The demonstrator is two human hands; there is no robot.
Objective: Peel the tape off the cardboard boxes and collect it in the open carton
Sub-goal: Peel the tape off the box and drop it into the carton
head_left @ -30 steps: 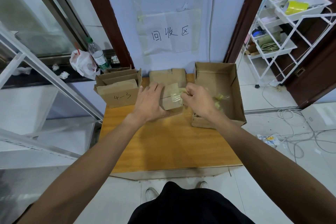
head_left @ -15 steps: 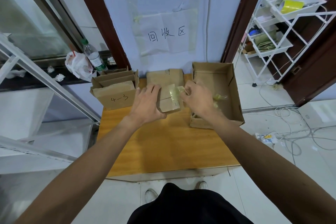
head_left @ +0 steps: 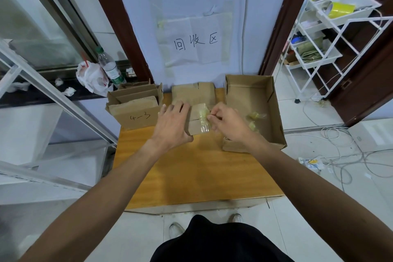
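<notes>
A small closed cardboard box (head_left: 196, 120) sits at the back middle of the wooden table (head_left: 191, 172). My left hand (head_left: 172, 123) grips the box from its left side. A strip of clear yellowish tape (head_left: 203, 119) runs over the box's right end and is partly lifted. My right hand (head_left: 226, 122) pinches the tape's upper end between thumb and finger. To the right stands the open carton (head_left: 274, 117), with crumpled tape pieces (head_left: 255, 118) lying inside it. A second plain box (head_left: 192, 92) stands right behind the one I hold.
A group of flattened and open boxes, one marked "4-3" (head_left: 136, 112), stands at the table's back left. A water bottle (head_left: 110, 68) and white bag (head_left: 91, 76) sit on the ledge beyond. A white wire shelf rack (head_left: 331, 38) stands at right; cables lie on the floor.
My right hand has drawn the tape end slightly up and to the right, off the box. My left hand keeps its grip on the box.
</notes>
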